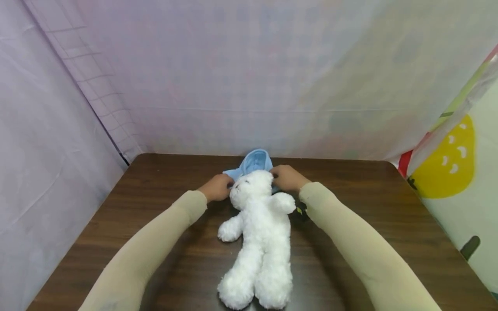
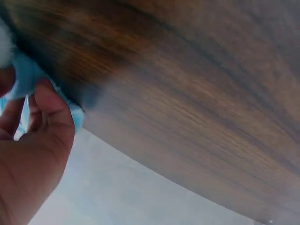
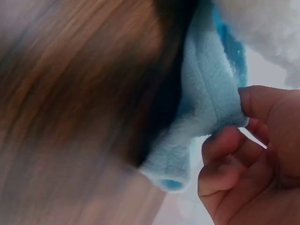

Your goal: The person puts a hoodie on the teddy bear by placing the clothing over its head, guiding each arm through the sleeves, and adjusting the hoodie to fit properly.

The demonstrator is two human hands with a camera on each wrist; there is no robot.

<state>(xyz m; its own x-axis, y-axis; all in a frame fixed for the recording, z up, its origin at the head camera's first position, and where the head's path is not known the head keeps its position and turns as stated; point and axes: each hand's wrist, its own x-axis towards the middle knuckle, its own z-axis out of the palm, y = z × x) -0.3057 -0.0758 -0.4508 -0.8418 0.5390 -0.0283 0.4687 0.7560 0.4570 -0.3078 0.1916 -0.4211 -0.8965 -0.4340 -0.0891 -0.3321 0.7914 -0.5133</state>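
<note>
A pale, faintly checked cloth backdrop (image 1: 249,77) rises beyond the toy's head, and a dark brown wood-grain table (image 1: 389,207) lies under the toy. The toy itself, a fluffy white plush animal (image 1: 264,233), is stretched out with its feet toward the person. A pale-blue soft fabric garment (image 1: 256,160) with a hood-like opening sits just beyond and around the toy's head. Dressing looks barely begun: the trunk, both arms and both legs are uncovered, so fitting the garment over them would seem to be left.

The left hand (image 1: 217,188), beside the toy's head, has thumb and fingers closed on a fold of the blue fabric. The right hand (image 1: 288,178), across the head from it, pinches the garment's edge between thumb and forefinger, other fingers curled.

The toy's head hides much of the garment, and I cannot tell whether it rests on the cloth or inside it. The left wrist view cuts off the fingers' far side. A small dark object (image 1: 299,212) beside the toy's arm is unclear.
</note>
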